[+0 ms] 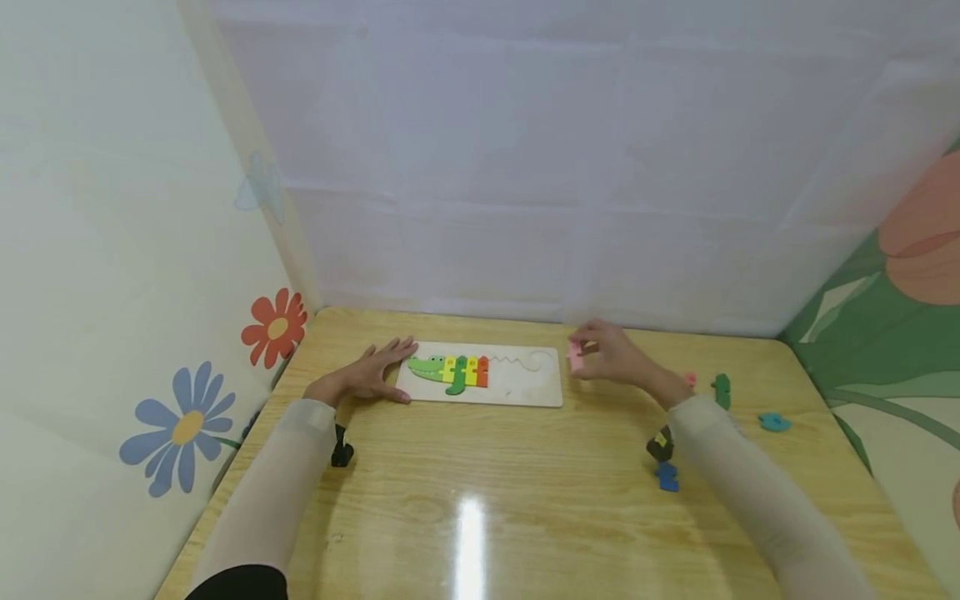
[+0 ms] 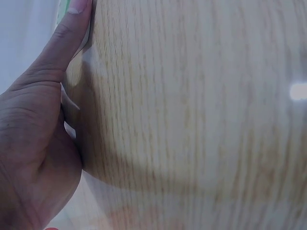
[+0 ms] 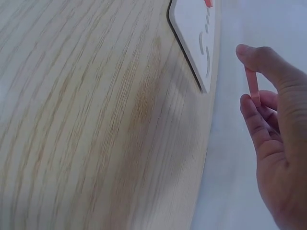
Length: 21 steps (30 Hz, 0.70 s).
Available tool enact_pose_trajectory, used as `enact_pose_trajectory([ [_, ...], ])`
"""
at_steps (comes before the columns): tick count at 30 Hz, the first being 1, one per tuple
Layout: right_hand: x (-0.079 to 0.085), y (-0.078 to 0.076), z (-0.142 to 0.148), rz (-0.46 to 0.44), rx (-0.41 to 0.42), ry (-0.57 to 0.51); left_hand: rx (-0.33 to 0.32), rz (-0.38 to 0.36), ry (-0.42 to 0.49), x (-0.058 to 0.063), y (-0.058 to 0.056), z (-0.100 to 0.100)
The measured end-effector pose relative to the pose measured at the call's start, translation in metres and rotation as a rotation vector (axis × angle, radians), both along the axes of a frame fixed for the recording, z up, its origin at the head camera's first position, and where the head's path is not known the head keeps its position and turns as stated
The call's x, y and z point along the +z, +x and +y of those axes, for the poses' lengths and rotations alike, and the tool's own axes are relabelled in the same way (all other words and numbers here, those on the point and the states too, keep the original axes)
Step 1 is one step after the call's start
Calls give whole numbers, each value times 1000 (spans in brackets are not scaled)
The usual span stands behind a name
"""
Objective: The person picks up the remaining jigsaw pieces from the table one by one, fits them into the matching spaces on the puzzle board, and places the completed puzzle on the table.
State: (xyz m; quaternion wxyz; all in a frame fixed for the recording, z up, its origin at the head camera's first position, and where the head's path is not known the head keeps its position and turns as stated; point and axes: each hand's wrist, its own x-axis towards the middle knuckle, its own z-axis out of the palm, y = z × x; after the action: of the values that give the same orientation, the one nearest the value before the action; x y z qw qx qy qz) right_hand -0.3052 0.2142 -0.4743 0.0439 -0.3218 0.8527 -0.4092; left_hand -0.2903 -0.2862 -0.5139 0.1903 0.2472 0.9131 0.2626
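A white puzzle board (image 1: 528, 393) lies on the wooden table, with a green crocodile head (image 1: 427, 367) and yellow, green and orange body pieces fitted at its left and middle. An outlined recess shows on its right part. My left hand (image 1: 367, 372) rests at the board's left end, thumb and fingers spread along its edges; the left wrist view shows the thumb (image 2: 57, 43) stretched out straight. Just off the board's right end, my right hand (image 1: 615, 358) pinches a pink puzzle piece (image 1: 575, 356). In the right wrist view, this piece (image 3: 252, 81) stands between thumb and fingertips, apart from the board.
Around my right forearm lie a second pink piece (image 1: 689, 380), a green piece (image 1: 722, 391), a light blue piece (image 1: 774, 422), a dark piece with yellow (image 1: 661, 446) and a blue piece (image 1: 667, 477). A black object (image 1: 342, 450) sits beside my left forearm. A white wall backs the table.
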Motion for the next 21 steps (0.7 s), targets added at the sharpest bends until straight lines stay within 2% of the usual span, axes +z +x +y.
enact_pose_trajectory([
  [9,-1,-1,-21,31,36,9,-19,10,34,-4,-1,-3],
  [13,-1,0,-31,4,29,9,-9,11,9,-11,-6,-6],
  [16,-2,1,-38,-6,36,14,-10,10,2,-12,-7,-6],
  [21,-1,2,-48,5,50,29,-7,4,3,-1,0,-1],
])
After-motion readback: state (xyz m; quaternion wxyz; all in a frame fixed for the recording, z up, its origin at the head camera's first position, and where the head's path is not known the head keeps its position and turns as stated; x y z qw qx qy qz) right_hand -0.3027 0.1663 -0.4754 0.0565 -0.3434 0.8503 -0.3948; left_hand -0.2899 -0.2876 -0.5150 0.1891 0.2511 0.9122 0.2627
